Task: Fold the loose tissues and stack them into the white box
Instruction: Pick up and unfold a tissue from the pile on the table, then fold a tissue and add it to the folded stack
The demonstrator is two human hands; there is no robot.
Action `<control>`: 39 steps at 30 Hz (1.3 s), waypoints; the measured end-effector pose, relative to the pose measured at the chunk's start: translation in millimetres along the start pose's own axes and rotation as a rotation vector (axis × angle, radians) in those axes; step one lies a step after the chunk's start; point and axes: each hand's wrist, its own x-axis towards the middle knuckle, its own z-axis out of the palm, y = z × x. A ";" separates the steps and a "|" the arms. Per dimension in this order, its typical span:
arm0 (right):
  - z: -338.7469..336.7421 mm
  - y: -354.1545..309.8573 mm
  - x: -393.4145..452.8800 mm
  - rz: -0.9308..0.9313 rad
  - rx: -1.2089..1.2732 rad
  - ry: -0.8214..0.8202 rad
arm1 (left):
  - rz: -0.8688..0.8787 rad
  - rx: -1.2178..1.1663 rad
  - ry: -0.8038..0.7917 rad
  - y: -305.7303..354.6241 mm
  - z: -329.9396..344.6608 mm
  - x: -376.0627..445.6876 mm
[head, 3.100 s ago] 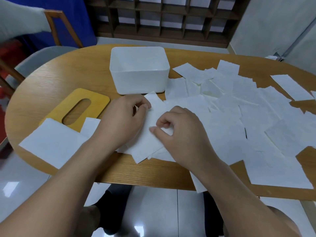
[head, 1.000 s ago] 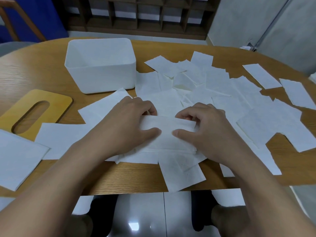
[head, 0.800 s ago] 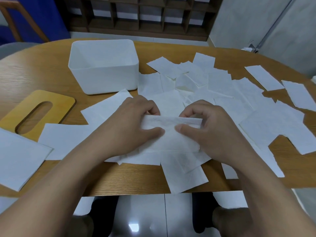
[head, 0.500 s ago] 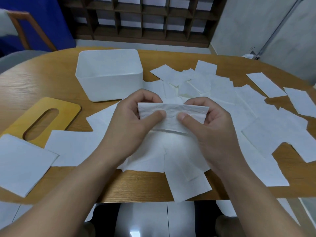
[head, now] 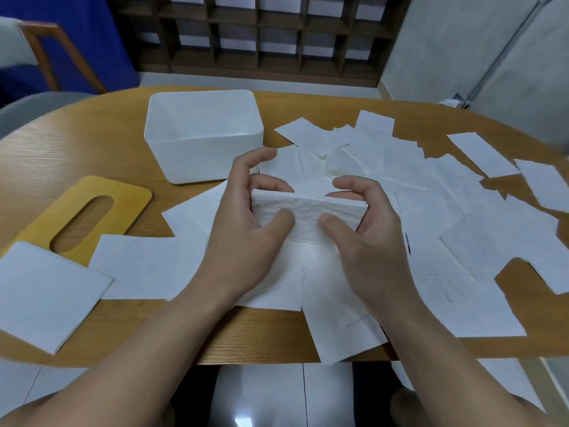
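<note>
hands: left hand (head: pixel 246 229) and right hand (head: pixel 363 229) both pinching folded tissue (head: pixel 308 211), lifted over bench (head: pixel 77 143) | white box (head: pixel 203 135) near, behind-left | risk: loose pinch lets layers fan open; sleeve-less forearms may drag loose tissues (head: pixel 446 211) off edge

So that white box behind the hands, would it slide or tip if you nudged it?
The white box looks like thin plastic and seems empty, so it is probably light and would likely slide on the smooth wooden table. It is wide and low with a flat base, so tipping seems unlikely unless pushed near its rim.
</note>
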 end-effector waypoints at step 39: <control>61.6 -95.7 72.8 -0.179 -0.273 -0.128 | 0.185 0.482 0.300 28.7 -111.0 57.4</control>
